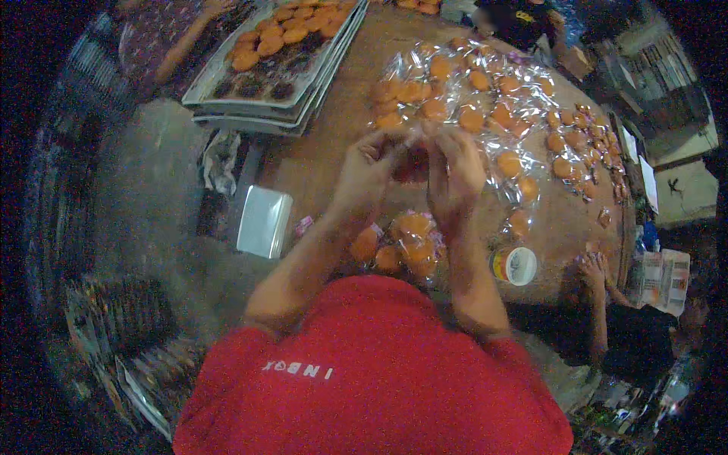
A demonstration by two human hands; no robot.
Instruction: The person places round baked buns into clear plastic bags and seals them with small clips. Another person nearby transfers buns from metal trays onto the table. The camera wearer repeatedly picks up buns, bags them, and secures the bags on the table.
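Note:
My left hand [375, 156] and my right hand [455, 159] are raised close together over the table. Their fingers pinch the top of a clear plastic bag [415, 142], blurred; a dark reddish shape shows between the palms, and I cannot tell what it is. Below, near my chest, lie several round orange-brown baked goods [418, 242] in clear wrap with pink bits at their ends. Beyond my hands spreads a heap of clear bags with similar round pieces [472, 116] inside.
Stacked trays [244, 105] with unwrapped round pieces stand at the upper left. A pack of clear bags [264, 222] lies at the left table edge. A tub [515, 266] stands near my right arm. Small wrapped pieces [586, 148] lie farther right; a co-worker's hands [594, 264] are beside them.

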